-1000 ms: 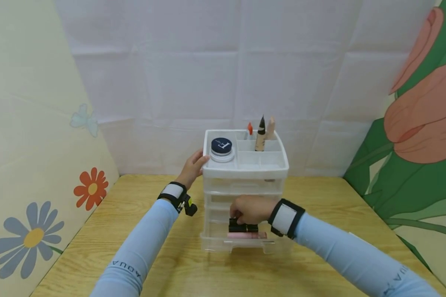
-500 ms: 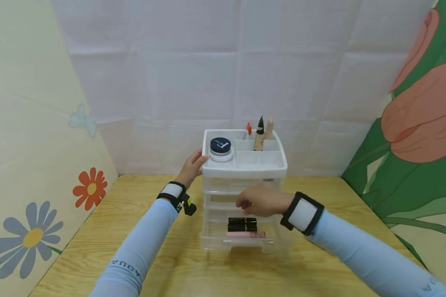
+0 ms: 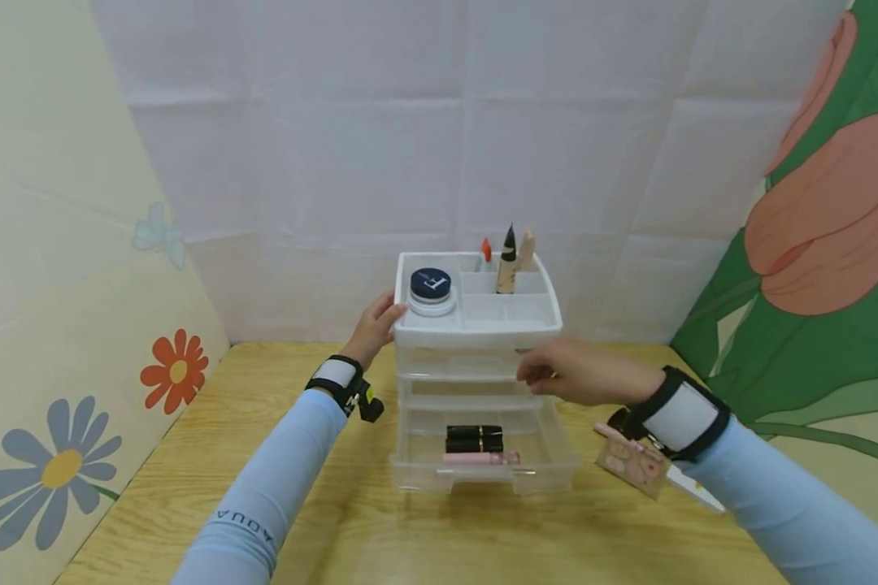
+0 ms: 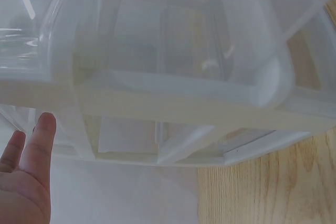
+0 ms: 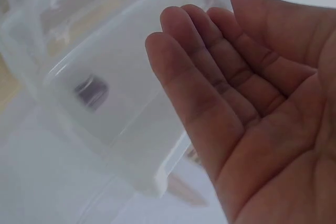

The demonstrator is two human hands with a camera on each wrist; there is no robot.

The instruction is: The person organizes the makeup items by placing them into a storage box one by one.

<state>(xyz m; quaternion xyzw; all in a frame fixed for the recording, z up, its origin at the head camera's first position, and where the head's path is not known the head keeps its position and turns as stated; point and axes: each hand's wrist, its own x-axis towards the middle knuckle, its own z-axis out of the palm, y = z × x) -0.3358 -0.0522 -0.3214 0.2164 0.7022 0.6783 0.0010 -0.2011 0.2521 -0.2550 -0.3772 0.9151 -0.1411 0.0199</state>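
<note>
A white drawer organizer [image 3: 479, 329] with clear drawers stands on the wooden table, its lowest visible drawer [image 3: 549, 443] pulled out. In that drawer lie two black lipstick-like tubes [image 3: 474, 439] and a pink tube [image 3: 475, 458], side by side. My left hand [image 3: 371, 329] rests against the organizer's upper left side; in the left wrist view its fingers [image 4: 39, 148] look straight against the frame. In front of the organizer's right side, my right hand [image 3: 581, 371] hovers with loosely bent fingers. The right wrist view shows its palm [image 5: 262, 119] holding nothing.
On the organizer's top sit a dark-lidded round jar [image 3: 431, 286], a black-tipped beige tube [image 3: 508, 264] and an orange-tipped item [image 3: 486, 249]. A palette [image 3: 632, 465], a pink stick [image 3: 615, 435] and a white slim item [image 3: 695, 489] lie on the table at right, partly under the right forearm.
My right hand has let go of a black tube in the drawer, risen and moved right. The palette and nearby items have come into sight. My left hand stays put.
</note>
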